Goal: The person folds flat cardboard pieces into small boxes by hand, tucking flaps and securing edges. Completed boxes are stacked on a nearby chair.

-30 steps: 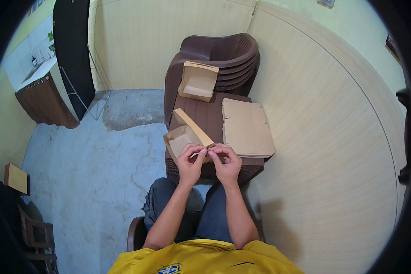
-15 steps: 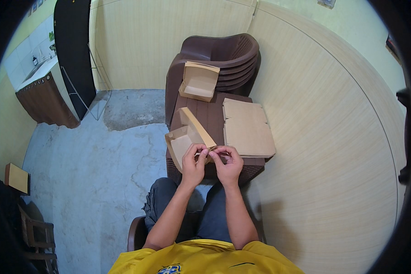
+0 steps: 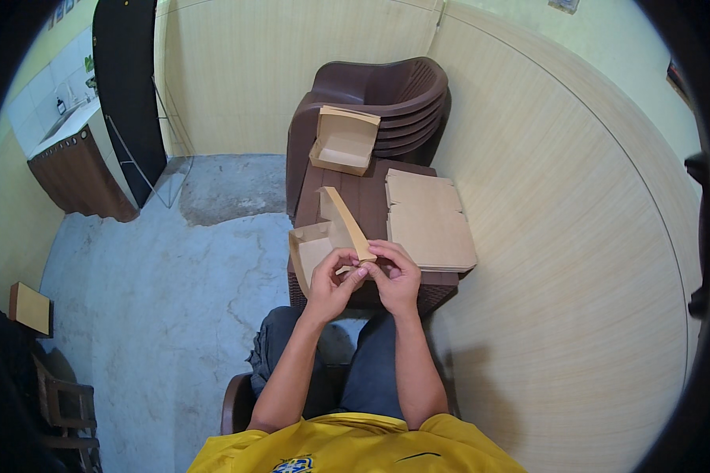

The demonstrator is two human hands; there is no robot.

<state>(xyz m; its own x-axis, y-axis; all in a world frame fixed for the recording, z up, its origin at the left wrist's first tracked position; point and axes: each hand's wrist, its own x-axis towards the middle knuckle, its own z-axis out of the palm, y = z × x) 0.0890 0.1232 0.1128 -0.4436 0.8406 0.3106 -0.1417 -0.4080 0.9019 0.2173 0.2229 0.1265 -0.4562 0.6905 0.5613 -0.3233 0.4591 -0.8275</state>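
Observation:
A brown cardboard box (image 3: 311,246) with its lid raised stands at the near left part of the brown table (image 3: 355,193). At the near corner of its lid, my left hand (image 3: 330,285) pinches the cardboard from the left. My right hand (image 3: 395,277) grips the same corner from the right, thumb below and fingers over the lid's edge. Both thumbs nearly meet there; the tab between the fingertips is mostly hidden. Farther back rests another open cardboard box (image 3: 345,140). Right of my hands lies a stack of flat cardboard blanks (image 3: 427,221).
Stacked brown plastic chairs (image 3: 402,98) stand behind the table. A pale wood-grain wall (image 3: 560,260) runs close along the right side. To the left spreads a blue-grey floor (image 3: 158,292), with a curtained sink (image 3: 79,169) and a dark wooden chair (image 3: 69,402) beyond.
My right fingers have moved up over the lid's edge. The box and its lid have shifted slightly, the lid's far end moving to the right.

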